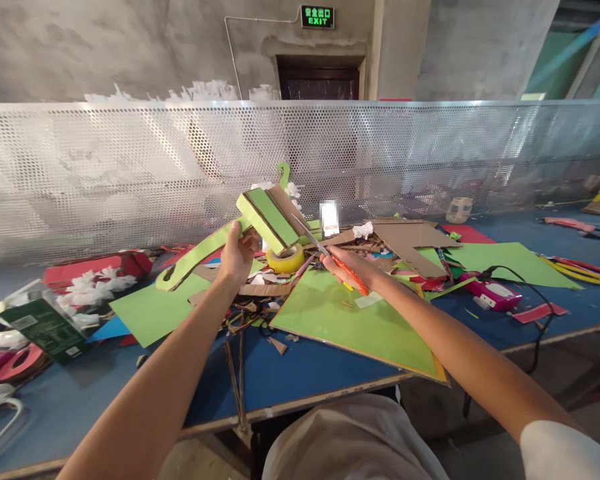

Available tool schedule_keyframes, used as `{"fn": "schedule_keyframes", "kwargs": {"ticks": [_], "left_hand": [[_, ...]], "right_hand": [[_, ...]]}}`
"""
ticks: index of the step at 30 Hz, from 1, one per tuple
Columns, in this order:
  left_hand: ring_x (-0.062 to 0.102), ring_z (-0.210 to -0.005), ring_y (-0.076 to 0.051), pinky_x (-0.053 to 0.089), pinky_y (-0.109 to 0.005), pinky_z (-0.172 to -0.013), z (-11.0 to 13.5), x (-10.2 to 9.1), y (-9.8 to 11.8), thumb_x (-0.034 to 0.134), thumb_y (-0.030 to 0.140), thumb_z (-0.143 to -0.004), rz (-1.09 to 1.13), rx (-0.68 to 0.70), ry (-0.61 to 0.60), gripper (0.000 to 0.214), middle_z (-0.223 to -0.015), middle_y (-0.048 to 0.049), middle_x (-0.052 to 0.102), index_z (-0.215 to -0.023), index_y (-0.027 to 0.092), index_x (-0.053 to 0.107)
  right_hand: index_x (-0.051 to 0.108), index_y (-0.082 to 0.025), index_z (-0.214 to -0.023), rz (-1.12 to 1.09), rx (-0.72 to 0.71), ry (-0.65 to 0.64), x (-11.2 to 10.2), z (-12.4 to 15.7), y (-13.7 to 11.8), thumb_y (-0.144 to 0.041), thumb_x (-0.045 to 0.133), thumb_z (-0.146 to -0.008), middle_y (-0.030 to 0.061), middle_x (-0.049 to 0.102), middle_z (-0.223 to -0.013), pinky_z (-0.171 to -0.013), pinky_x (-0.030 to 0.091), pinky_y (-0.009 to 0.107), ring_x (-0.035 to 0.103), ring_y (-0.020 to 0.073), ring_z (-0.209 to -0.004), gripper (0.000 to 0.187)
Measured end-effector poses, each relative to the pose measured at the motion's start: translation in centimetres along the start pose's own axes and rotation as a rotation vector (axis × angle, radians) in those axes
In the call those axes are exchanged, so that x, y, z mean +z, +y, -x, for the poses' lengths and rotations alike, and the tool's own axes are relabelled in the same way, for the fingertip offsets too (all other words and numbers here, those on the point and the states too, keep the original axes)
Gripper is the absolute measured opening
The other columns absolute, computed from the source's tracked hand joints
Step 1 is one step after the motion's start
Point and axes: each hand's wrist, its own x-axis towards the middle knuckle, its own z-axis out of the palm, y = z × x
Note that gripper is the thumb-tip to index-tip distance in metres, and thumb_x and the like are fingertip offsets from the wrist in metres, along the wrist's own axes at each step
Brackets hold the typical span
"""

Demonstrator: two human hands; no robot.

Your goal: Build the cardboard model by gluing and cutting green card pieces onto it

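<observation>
The green cardboard piece is just left of the frame's centre, raised above the littered table, with a brown flap showing on its right side. The left hand is clamped on its lower left part, thumb uppermost. A long curved green strip extends from this grip toward the lower left, ending in a hooked tip; a small green hook shows above the piece.

At the centre of the frame, the right hand is wrapped around the orange handles of the scissors. Their blades point up and left, the tip at the brown flap; whether it touches cannot be told. The two hands are apart from each other.

Just below the piece sits a yellow tape roll among cardboard scraps. A large green sheet lies below the right hand, reaching toward the table's front edge. Right of centre is a brown cardboard cutout, and farther right a magenta device with a black cable.

At the left of the frame, a dark green box leans near white crumpled pieces. A perforated metal screen spans the background, below a lit exit sign at the top.
</observation>
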Motion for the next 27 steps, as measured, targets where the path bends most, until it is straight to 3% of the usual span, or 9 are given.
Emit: {"fn": "schedule_keyframes", "kwargs": {"ticks": [17,27], "left_hand": [[0.056,-0.058,-0.010,0.039,-0.023,-0.048,-0.16,0.30,-0.46,0.084,0.060,-0.082,-0.022,0.030,0.043,0.044,-0.073,-0.0012,0.065,-0.084,0.020,0.067],[0.060,-0.060,-0.012,0.040,-0.024,-0.048,0.38,0.60,-0.43,0.085,0.056,-0.082,-0.006,0.012,-0.007,0.039,-0.074,-0.0003,0.065,-0.089,0.022,0.067]], "right_hand": [[0.054,-0.019,-0.117,-0.068,0.010,-0.041,-0.16,0.17,-0.43,-0.077,0.034,-0.103,-0.0032,0.049,-0.070,-0.054,0.035,0.029,0.048,0.0144,-0.056,0.063],[0.050,-0.022,-0.105,-0.018,0.029,-0.033,-0.03,-0.06,0.20,-0.080,0.032,-0.102,0.0003,0.054,-0.075,-0.053,0.036,0.028,0.053,0.0168,-0.061,0.061]]}}
